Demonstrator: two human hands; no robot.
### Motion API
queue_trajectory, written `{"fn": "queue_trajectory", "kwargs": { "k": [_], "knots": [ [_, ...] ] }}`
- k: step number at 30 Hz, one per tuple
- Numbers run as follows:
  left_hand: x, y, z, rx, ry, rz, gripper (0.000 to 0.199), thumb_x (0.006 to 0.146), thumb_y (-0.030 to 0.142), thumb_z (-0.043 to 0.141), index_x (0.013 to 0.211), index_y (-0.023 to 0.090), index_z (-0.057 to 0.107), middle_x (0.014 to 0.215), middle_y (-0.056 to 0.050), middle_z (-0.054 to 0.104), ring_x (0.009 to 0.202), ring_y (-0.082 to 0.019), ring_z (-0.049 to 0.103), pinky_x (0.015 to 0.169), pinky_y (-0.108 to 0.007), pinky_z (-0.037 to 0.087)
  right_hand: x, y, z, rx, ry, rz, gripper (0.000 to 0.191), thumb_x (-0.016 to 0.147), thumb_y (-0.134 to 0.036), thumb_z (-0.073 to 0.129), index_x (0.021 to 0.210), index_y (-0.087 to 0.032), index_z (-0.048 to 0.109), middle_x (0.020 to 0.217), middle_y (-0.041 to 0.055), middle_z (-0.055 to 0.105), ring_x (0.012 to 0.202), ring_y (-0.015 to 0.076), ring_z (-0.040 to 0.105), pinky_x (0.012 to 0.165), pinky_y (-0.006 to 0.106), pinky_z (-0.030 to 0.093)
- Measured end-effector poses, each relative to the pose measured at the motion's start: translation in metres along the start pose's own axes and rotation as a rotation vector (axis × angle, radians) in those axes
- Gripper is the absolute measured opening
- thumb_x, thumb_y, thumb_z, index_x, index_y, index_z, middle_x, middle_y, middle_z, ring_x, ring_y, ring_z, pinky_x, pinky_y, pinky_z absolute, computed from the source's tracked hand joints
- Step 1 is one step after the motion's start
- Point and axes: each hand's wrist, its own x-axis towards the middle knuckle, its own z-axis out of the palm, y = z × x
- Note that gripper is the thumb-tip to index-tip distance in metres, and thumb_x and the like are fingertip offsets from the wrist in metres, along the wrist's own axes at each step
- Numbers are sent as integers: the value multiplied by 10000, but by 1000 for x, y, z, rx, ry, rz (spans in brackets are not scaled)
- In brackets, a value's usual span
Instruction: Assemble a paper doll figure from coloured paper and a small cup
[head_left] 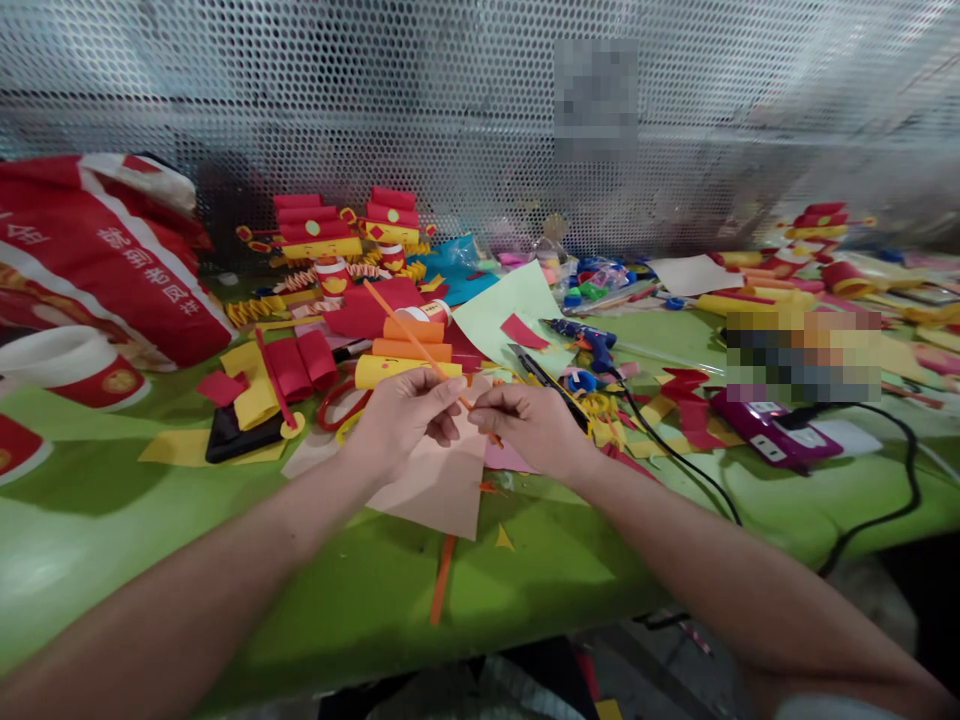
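Observation:
An orange paper strip [405, 328] slants up and to the left from my fingers. My left hand [411, 415] pinches it between thumb and forefinger. Close beside, my right hand [529, 425] has its fingertips closed on the strip's lower end, which looks bent or rolled; the fingers hide part of it. Beneath both hands lies a pale pink paper sheet [442, 490]. A second orange strip [443, 580] lies on the green table nearer to me. Just past my left hand are a yellow paper roll [375, 371] with a drawn face and orange paper rolls [414, 330].
A blue glue gun [589, 340] and black-handled cutter [551, 383] lie beyond my right hand. Red-handled scissors [341, 408] are at left. Paper cups [79, 368], a purple power strip [776, 430] and finished paper figures [311, 235] stand around the green table [360, 620].

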Motion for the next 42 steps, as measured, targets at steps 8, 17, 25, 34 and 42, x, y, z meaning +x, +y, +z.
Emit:
{"fn": "queue_trajectory", "kwargs": {
  "k": [8,17,25,34,42],
  "knots": [
    [0,0,-2,85,-18,99,246,697,328,669,582,132,573,446,16,563,394,-72,507,418,-192,415,0,0,0,94,-60,68,116,666,-240,667,602,-167,605,522,-52,528,449,55,460,488,211,378],
    [-1,4,-7,-60,-179,59,275,597,365,747,585,138,592,501,9,584,401,-80,513,399,-206,408,7,5,-4,498,-404,251,424,535,-518,736,524,-137,549,412,-29,537,353,57,440,400,208,328],
    [-3,0,0,142,-64,2,287,699,389,667,618,152,525,456,30,558,374,-81,512,399,-196,414,1,1,0,38,-12,25,69,656,-217,687,634,-167,646,530,-45,552,506,69,477,539,225,388],
    [-5,1,2,244,-51,30,258,745,349,626,603,163,517,445,20,570,390,-84,521,423,-193,424,1,-1,-2,119,-87,94,35,661,-198,643,658,-163,644,548,-42,547,503,69,460,520,227,391],
    [0,-2,-3,166,-122,79,225,733,321,632,612,148,555,497,15,589,442,-82,543,459,-196,450,9,11,-2,495,-218,234,280,584,-354,753,580,-142,571,490,-56,529,445,51,463,481,220,396]
  ]
}}
